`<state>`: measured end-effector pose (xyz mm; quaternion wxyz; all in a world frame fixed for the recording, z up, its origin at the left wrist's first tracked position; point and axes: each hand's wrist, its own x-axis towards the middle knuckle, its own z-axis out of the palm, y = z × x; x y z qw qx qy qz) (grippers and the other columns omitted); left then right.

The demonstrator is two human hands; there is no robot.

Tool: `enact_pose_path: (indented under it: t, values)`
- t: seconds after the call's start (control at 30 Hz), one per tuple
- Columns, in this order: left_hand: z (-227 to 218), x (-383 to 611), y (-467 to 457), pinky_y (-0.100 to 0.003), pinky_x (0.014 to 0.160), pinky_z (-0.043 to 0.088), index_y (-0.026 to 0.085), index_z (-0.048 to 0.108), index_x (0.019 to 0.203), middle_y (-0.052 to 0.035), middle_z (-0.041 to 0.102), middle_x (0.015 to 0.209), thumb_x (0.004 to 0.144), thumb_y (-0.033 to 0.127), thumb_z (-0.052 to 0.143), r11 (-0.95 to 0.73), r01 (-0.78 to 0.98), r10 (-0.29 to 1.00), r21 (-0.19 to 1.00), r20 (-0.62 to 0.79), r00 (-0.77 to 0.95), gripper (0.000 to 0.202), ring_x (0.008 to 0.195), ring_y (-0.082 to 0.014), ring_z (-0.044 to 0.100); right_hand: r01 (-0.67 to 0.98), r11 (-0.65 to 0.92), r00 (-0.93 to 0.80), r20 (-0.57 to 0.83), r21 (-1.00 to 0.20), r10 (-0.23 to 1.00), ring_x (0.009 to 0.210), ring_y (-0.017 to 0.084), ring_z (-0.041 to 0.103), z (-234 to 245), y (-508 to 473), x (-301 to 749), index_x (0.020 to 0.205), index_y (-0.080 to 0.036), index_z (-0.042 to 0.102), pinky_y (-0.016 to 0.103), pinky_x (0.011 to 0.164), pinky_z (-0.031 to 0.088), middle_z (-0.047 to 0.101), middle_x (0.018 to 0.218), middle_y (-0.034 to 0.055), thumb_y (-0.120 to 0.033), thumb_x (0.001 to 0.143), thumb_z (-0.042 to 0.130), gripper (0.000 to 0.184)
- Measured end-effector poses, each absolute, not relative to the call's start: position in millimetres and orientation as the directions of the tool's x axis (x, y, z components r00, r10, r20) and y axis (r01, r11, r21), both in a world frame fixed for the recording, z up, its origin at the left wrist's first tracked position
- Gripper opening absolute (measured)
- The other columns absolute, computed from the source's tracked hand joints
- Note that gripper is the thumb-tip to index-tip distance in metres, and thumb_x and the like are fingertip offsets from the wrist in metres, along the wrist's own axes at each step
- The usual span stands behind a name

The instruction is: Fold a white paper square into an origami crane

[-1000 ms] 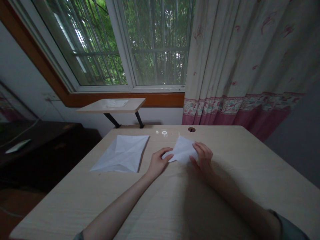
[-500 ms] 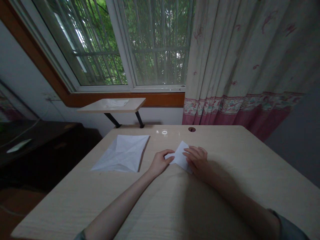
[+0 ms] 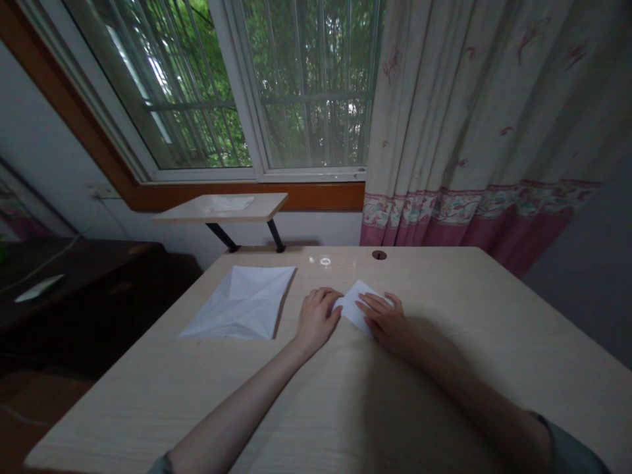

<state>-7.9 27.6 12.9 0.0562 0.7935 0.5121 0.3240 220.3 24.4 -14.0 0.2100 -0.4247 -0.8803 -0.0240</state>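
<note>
A small folded piece of white paper lies on the light wooden desk between my hands. My left hand pinches its left corner between thumb and fingers. Across the paper's right part rests my right hand, its fingers stretched out and pressing down, so that part is hidden. To the left of my hands, a larger creased sheet of white paper lies on the desk, its edges slightly raised.
A small raised shelf on black legs stands at the desk's back left, with white paper on it. A round cable hole sits near the back edge. Behind are a barred window and a curtain. A dark table stands at the left.
My left hand has turned slightly, its fingers now more curled over the paper's left corner. My right hand has slid a little left over the paper, fingers flatter.
</note>
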Motion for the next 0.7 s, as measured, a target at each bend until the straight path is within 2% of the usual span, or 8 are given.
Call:
enact_pose_path:
  t: [0.23,0.43,0.53,0.7]
  values:
    - [8.3,-6.9,26.4,-0.041,0.092,0.041,0.025,0.072,0.096,-0.0024,0.066,0.113,0.088,0.015,0.063,-0.528,0.799,0.804,0.287,0.473,0.361,0.016,0.107,-0.0236,0.055,0.748,0.648,-0.564,0.375,-0.146,0.736,0.127,0.025,0.053,-19.2,28.0,220.2,0.140,-0.027,0.051,0.055,0.107,0.032,0.057,0.139,0.0097,-0.018,0.098,0.038,0.045]
    - [5.1,-4.8,26.6,-0.039,0.094,0.042,0.024,0.071,0.104,-0.0012,0.072,0.104,0.094,0.026,0.059,-0.623,0.742,0.751,0.246,0.452,0.481,0.016,0.098,-0.0196,0.062,0.739,0.648,-0.554,0.382,-0.183,0.740,0.122,0.025,0.055,-18.2,28.3,221.7,0.134,-0.026,0.056,0.053,0.105,0.034,0.060,0.136,0.0085,-0.019,0.097,0.041,0.040]
    - [3.6,-4.2,26.3,-0.040,0.103,0.039,0.025,0.072,0.102,0.0000,0.074,0.104,0.096,0.027,0.057,-0.650,0.729,0.720,0.213,0.479,0.502,0.017,0.096,-0.0180,0.064,0.738,0.648,-0.538,0.415,-0.189,0.734,0.113,0.024,0.059,-17.1,28.1,222.5,0.126,-0.025,0.062,0.050,0.101,0.037,0.065,0.129,0.0085,-0.018,0.095,0.046,0.035]
    - [6.3,-2.9,23.6,-0.046,0.108,0.035,0.027,0.074,0.103,-0.0012,0.072,0.114,0.096,0.032,0.056,-0.605,0.775,0.749,0.182,0.461,0.476,0.020,0.108,-0.0214,0.061,0.706,0.674,-0.528,0.475,-0.216,0.704,0.099,0.023,0.063,-12.6,27.0,224.0,0.114,-0.024,0.068,0.047,0.097,0.039,0.071,0.116,0.0080,-0.018,0.096,0.047,0.029]
